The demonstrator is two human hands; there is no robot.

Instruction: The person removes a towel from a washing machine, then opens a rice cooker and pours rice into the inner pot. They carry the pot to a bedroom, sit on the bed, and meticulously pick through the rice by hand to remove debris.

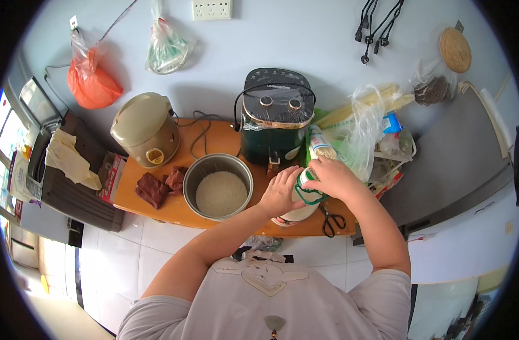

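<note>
A large plastic jug (301,212) with a green handle ring stands tilted or upright at the orange table's front; I cannot tell which. My left hand (283,193) lies on its side near the neck. The fingers of my right hand (329,176) close round its white and green cap (308,175). To the left is a metal inner pot (187,187) holding white rice (221,193). Black-handled scissors (334,222) lie just right of the jug. Behind it stands a dark air fryer-like appliance (276,110) with a loose cord over its top.
A beige rice cooker (147,127) and dark red cloths (152,190) occupy the table's left part. Plastic bags (361,136) and an open pack of noodles (323,148) crowd its right end. A grey cabinet-like surface (450,161) borders the right side.
</note>
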